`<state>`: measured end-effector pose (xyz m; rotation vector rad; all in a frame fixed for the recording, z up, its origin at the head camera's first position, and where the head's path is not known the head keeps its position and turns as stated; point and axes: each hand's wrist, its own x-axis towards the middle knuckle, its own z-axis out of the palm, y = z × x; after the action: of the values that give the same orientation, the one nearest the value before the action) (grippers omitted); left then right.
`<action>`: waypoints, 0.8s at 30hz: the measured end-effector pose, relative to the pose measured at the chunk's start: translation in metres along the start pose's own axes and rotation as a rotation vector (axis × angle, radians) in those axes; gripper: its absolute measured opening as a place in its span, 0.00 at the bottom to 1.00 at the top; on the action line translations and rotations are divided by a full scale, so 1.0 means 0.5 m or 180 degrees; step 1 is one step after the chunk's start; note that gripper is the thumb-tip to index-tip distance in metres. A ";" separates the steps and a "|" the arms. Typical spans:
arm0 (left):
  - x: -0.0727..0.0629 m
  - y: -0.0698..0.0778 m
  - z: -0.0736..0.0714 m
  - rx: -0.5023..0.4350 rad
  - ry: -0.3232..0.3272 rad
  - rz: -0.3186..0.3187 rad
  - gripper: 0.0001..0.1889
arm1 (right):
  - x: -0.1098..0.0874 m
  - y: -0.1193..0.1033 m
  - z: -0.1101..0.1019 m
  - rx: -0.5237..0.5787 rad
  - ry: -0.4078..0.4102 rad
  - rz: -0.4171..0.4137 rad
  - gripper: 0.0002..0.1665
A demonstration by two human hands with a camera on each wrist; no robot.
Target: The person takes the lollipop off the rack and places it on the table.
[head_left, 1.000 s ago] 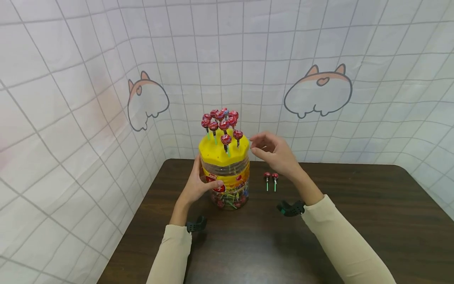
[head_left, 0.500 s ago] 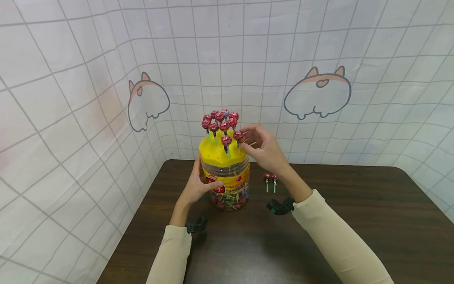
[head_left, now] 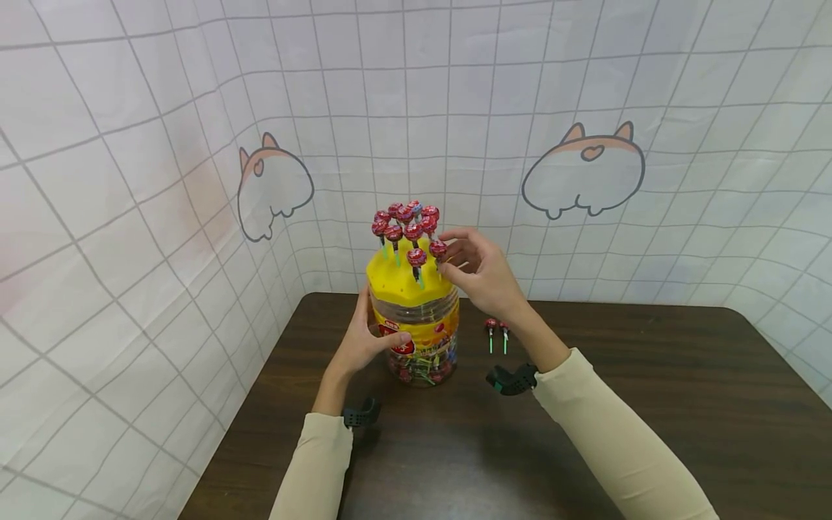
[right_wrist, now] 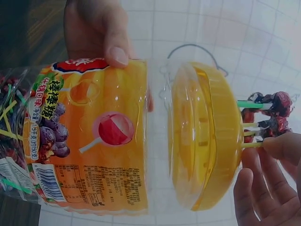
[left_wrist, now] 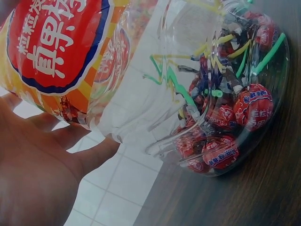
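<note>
A clear plastic candy jar [head_left: 432,334] with a yellow lid [head_left: 393,280] stands upright on the table. Several red-wrapped lollipops [head_left: 393,233] stick up from the lid by their sticks. My left hand [head_left: 357,345] holds the jar's left side, thumb across the label, fingers round the back. At the lid's right edge, my right hand [head_left: 484,278] pinches a lollipop [head_left: 438,249]; its yellow stick meets the lid top in the right wrist view. Loose lollipops [left_wrist: 254,107] fill the jar's bottom in the left wrist view.
Two red lollipops with green sticks, a left one [head_left: 490,336] and a right one [head_left: 505,338], lie on the dark wooden table [head_left: 442,462] right of the jar. A white grid-patterned cloth [head_left: 455,108] hangs behind and at the left.
My right hand has moved left from beside the lid and now pinches the rightmost lollipop there. My left hand keeps its hold on the jar.
</note>
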<state>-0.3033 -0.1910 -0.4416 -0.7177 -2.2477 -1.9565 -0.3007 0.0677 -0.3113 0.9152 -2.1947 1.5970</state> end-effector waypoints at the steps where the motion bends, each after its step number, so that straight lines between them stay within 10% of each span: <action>1: 0.000 -0.001 0.000 0.0000 0.0001 0.0003 0.56 | 0.000 0.000 0.000 0.0001 0.0006 -0.0009 0.25; 24: 0.001 -0.003 0.001 -0.0057 0.0018 0.0025 0.58 | 0.007 -0.016 -0.018 0.0127 0.0113 -0.0103 0.24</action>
<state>-0.3043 -0.1907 -0.4430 -0.7211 -2.2236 -1.9748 -0.2999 0.0736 -0.3001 0.9214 -2.1208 1.6350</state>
